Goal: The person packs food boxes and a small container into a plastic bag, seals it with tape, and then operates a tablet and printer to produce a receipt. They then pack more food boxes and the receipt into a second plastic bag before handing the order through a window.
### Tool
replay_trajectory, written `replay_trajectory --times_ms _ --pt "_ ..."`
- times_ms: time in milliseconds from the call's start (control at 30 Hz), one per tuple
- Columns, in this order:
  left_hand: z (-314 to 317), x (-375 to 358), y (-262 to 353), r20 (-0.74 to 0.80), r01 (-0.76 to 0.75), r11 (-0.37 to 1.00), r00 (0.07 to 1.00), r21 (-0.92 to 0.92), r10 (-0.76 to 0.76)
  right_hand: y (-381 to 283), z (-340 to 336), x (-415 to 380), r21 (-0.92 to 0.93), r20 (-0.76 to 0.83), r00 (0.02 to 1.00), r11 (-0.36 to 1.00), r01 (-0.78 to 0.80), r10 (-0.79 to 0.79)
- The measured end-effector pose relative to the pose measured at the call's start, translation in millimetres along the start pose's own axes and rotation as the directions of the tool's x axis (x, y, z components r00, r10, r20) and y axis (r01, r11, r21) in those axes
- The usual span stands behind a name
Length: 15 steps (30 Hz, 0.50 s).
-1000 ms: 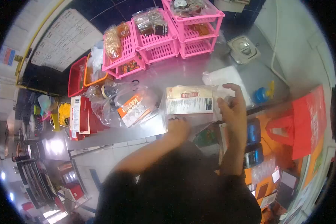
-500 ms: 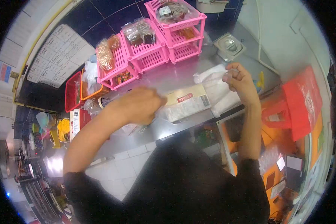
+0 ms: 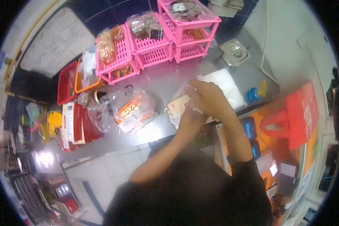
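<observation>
Both of my hands meet over a cream cardboard box [image 3: 177, 106] in clear plastic on the steel counter. My right hand [image 3: 210, 98] is closed, its fingers curled on the gathered top of the clear plastic bag [image 3: 181, 91]. Just below it, my left hand [image 3: 193, 119] is also closed against the same plastic; its fingertips are partly hidden. The hands cover the right part of the box. Behind my right hand lies a stack of white plastic sheets or bags [image 3: 229, 89]. A clear bag holding an orange-and-white KATSU pack [image 3: 133, 113] lies to the left.
Pink tiered racks [image 3: 150, 45] with packets stand along the back wall. At left are an orange basket [image 3: 87, 88], a red basket [image 3: 67, 84] and red boxes [image 3: 81, 124]. A lidded steel container [image 3: 235, 52], a blue-yellow item [image 3: 255, 94] and a red bag [image 3: 303, 116] are at right.
My left hand has moved right, uncovering the KATSU pack. My right hand has come left from the white stack to the box, and the two hands now meet. The view has shifted slightly.
</observation>
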<state>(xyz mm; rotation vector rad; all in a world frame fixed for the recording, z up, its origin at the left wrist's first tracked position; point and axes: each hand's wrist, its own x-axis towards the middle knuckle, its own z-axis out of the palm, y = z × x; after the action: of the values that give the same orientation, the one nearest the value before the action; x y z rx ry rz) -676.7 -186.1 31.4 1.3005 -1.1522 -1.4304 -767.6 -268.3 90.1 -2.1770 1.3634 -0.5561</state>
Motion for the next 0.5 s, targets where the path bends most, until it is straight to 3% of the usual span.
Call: replay_trajectory --times_ms 67,133,233,300,333,400,467,500 --pt "7.3 14.8 1.2 0.05 0.072 0.877 0.997 -0.475 -0.055 -13.3 -6.0 0.9 -0.136 0.041 0.999 0.991 -0.013 0.019" --pt "8.9 20.7 -5.4 0.051 0.089 0.808 0.996 -0.583 -0.073 -20.3 -10.1 1.5 -0.266 0.061 0.997 0.964 -0.018 0.036" --pt "0.3 17.5 -13.4 0.084 0.154 0.72 0.988 -0.677 -0.133 -9.8 -24.3 4.6 -0.314 0.062 0.995 0.944 0.1 -0.085" --pt "-1.6 11.1 -14.5 0.11 0.217 0.698 0.975 -0.683 -0.196 3.0 -27.0 5.8 -0.322 0.007 0.962 0.911 0.259 -0.272" --pt "0.4 9.9 -8.8 0.05 0.169 0.7 0.981 -0.694 -0.188 3.8 -27.1 7.4 -0.32 0.009 0.962 0.911 0.26 -0.272" --pt "2.1 13.0 -4.5 -0.011 0.114 0.698 0.985 -0.707 -0.173 3.7 -30.5 11.8 -0.136 0.228 0.972 0.987 0.083 -0.05" --pt "3.2 17.7 -5.5 0.177 0.229 0.593 0.973 -0.772 -0.145 -0.6 -32.4 12.3 -0.101 0.262 0.965 0.994 0.038 -0.011" --pt "4.9 20.5 -9.2 0.173 0.224 0.59 0.975 -0.776 -0.143 -1.3 -32.4 13.1 -0.082 0.278 0.96 0.996 0.018 0.005"
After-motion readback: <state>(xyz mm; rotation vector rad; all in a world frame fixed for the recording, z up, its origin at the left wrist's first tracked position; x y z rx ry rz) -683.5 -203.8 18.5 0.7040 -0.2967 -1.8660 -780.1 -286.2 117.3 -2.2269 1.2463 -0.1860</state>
